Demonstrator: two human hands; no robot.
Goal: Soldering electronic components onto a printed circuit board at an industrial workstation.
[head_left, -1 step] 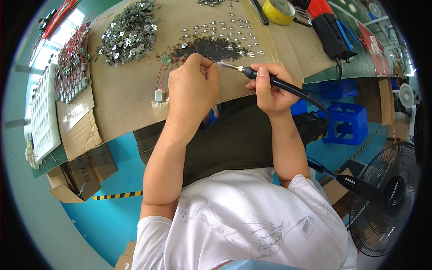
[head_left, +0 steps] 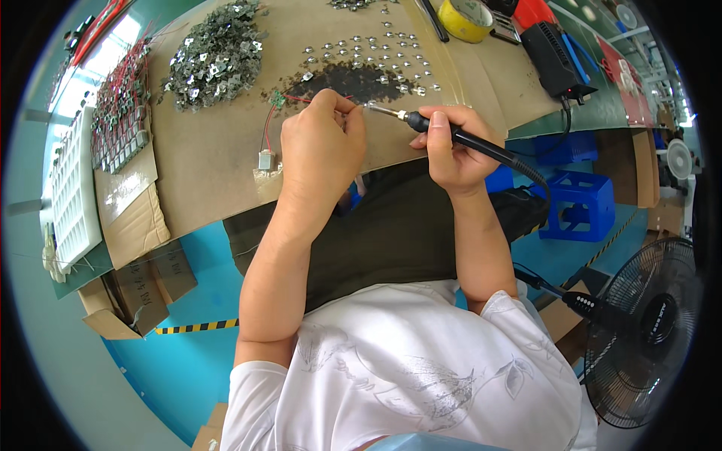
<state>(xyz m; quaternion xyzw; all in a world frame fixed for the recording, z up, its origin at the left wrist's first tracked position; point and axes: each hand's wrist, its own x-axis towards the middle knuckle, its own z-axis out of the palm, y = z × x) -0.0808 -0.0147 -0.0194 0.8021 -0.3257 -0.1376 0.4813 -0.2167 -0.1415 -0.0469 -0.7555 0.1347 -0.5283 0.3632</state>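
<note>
My left hand (head_left: 323, 143) is over the work mat, thumb and forefinger pinched together on a thin red wire (head_left: 298, 98). That wire leads to a small green circuit board (head_left: 277, 98) beyond the knuckles. Another red wire runs from the board down to a small silver motor-like block (head_left: 266, 160) near the mat's front edge. My right hand (head_left: 462, 154) grips a black soldering iron (head_left: 483, 145) like a pen. Its metal tip (head_left: 376, 109) points left, close to my left fingertips; the pinched end is partly hidden. Several small metal pieces (head_left: 385, 55) stand in rows beyond a dark stain (head_left: 338, 81).
A heap of metal clips (head_left: 214, 56) lies at the far left, beside bundled wired blocks (head_left: 120, 124) and a white rack (head_left: 73, 188). Yellow tape (head_left: 465, 19) and a black soldering station (head_left: 555, 60) sit at right. A fan (head_left: 647, 323) and blue stool (head_left: 579, 207) stand right.
</note>
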